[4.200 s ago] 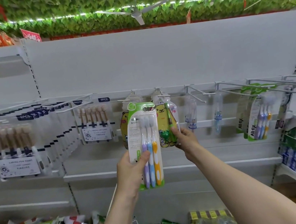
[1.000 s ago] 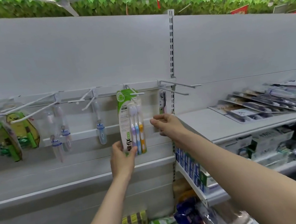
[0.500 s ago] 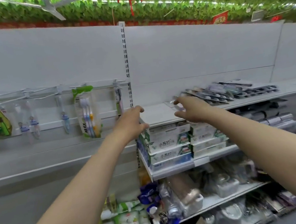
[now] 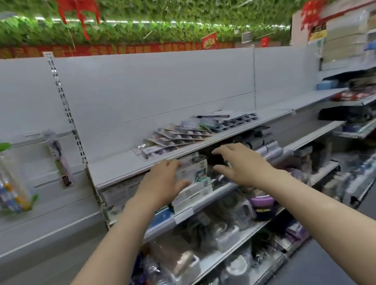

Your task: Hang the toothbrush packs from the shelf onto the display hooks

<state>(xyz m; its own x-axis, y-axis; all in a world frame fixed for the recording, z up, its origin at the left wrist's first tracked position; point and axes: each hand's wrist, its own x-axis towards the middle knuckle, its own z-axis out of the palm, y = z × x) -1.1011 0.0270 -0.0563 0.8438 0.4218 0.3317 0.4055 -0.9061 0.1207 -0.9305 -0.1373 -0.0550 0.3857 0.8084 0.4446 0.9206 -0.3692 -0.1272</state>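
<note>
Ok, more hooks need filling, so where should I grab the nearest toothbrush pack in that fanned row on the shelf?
Probably by its near, front edge. The nearest toothbrush pack lies flat at the shelf's front with the others overlapping behind it, so pinch that edge from the front and slide it out. Both the left hand and the right hand are empty just below.

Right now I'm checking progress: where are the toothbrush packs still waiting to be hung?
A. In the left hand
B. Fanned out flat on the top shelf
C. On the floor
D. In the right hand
B: the toothbrush packs lie fanned on the top shelf; both hands hold nothing.
</note>
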